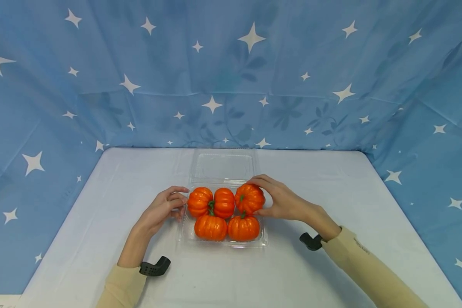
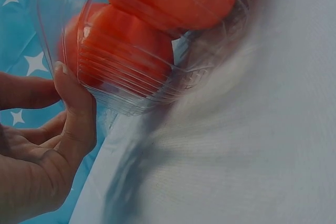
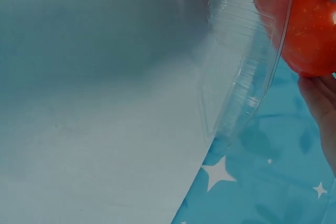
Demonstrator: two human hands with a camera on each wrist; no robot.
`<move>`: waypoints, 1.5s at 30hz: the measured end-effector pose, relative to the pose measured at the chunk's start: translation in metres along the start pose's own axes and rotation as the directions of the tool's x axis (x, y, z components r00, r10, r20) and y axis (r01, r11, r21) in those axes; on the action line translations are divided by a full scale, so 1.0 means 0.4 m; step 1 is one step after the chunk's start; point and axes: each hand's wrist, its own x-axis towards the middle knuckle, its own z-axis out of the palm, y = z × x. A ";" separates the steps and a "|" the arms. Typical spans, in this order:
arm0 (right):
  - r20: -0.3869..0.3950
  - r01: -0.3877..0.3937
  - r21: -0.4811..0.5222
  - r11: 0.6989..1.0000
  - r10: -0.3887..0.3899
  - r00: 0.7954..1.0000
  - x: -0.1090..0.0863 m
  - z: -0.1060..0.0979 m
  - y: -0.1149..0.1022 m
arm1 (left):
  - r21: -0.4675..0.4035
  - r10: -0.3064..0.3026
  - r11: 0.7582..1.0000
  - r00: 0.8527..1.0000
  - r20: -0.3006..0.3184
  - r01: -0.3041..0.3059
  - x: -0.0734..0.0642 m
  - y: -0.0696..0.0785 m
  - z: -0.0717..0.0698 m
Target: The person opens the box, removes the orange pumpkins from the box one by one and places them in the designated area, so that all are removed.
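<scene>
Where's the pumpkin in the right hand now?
In the head view, the held pumpkin is at the back right of the clear box, gripped by the right hand, beside the middle back pumpkin.

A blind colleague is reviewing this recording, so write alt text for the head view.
A person's right hand grips an orange pumpkin at the right of an open clear plastic box, beside four more pumpkins inside it, while the left hand holds the box's left edge. The box sits on a white table before a blue star-patterned curtain.
</scene>
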 end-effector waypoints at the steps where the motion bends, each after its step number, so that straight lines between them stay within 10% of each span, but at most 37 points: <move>1: -0.010 0.006 0.002 1.000 -0.006 1.000 -0.002 0.000 0.002 | 0.001 0.000 1.000 1.000 -0.001 0.000 0.000 0.000 0.001; 23: -0.083 -0.051 0.316 0.947 0.082 0.993 -0.012 -0.012 0.038 | -0.012 0.004 1.000 1.000 0.006 -0.004 -0.004 -0.003 0.003; 45: -0.145 -0.180 0.337 0.924 0.240 0.960 -0.019 -0.042 0.072 | -0.008 0.005 1.000 1.000 0.010 -0.005 -0.006 -0.003 0.003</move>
